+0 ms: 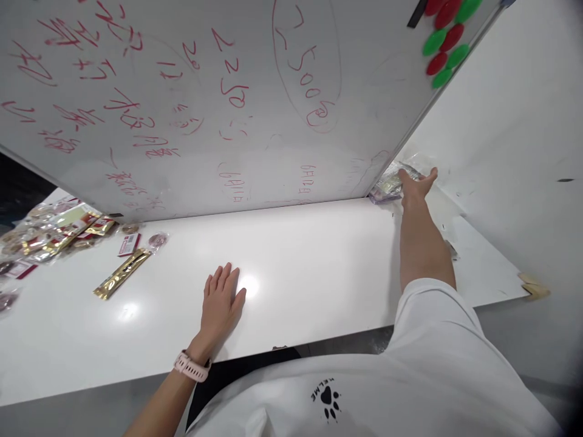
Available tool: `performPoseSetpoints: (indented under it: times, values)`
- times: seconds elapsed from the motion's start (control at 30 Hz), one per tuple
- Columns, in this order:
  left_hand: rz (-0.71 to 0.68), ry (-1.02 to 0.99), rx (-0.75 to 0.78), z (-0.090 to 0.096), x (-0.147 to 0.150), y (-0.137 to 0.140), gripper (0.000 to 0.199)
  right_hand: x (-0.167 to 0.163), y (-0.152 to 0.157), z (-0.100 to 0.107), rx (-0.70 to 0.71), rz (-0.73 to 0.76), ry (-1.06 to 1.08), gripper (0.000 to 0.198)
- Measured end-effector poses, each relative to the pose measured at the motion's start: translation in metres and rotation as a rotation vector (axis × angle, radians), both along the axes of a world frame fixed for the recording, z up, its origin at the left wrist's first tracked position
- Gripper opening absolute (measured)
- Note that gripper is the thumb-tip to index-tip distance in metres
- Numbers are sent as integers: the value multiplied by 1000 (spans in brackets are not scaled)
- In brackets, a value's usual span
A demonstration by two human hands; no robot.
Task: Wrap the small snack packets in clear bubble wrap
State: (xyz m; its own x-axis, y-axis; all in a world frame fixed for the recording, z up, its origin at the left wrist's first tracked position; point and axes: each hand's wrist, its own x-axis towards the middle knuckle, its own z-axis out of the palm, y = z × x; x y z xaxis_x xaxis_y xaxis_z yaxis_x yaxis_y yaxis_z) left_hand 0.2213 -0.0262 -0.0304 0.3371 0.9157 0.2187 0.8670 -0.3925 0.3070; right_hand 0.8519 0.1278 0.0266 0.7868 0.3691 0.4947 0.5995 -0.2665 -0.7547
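"Reaching toward two o'clock, the right hand [416,185] spreads its grip beside crinkled, clear plastic packets [385,187]; contact can't be told."

"And the left hand [221,306]?"

"Flat at seven o'clock on the glossy white surface [305,267], lightly splayed, holding nothing."

"How far along?"

"The reach seems made, the packets apparently not yet lifted. A long gold foil sachet [122,274] lies untouched between eight and nine."
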Motion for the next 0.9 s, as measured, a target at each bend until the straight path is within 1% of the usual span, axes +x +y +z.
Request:
performPoseSetpoints:
  times: [0.07,0.1,0.17,0.2,0.27,0.3,0.33,0.37,0.4,0.43,0.5,0.57,0.63,0.73,0.8,0.9]
  values:
    - [-1,-4,-2,1,0,0,51,-1,-3,7,-34,-64,123,90]
    - [-1,-6,-4,1,1,0,51,-3,-8,10,-48,-96,177,88]
    - [3,-7,-10,2,1,-1,51,-6,-31,13,-58,-163,214,75]
    - [5,-8,-13,2,1,0,51,-8,-48,11,-63,-214,203,67]
    - [8,-12,-17,2,1,0,51,-14,-94,2,-115,-333,136,56]
    - [8,-16,-17,2,1,0,51,-18,-120,-6,-200,-404,81,54]
    - [6,-18,-18,2,1,0,51,-23,-147,-15,-318,-433,51,55]
    - [1,-17,-19,2,1,1,52,-30,-173,-25,-455,-398,62,56]
    - [-4,-14,-23,2,1,1,52,-37,-198,-34,-584,-323,80,56]
    - [-9,-9,-30,3,1,1,53,-46,-219,-43,-662,-255,94,57]
    - [-11,2,-55,5,2,1,55,-66,-252,-56,-745,-154,103,59]
    - [-8,8,-78,7,3,1,56,-93,-272,-64,-780,-107,66,61]
    - [-15,7,-89,9,4,0,56,-126,-279,-69,-820,-28,7,61]
    - [-35,-2,-103,9,5,0,55,-185,-269,-72,-825,165,-106,61]
    - [-44,-6,-107,7,4,0,55,-226,-250,-71,-772,317,-181,58]
    - [-59,-43,-104,5,2,-1,54,-290,-211,-64,-653,533,-265,50]
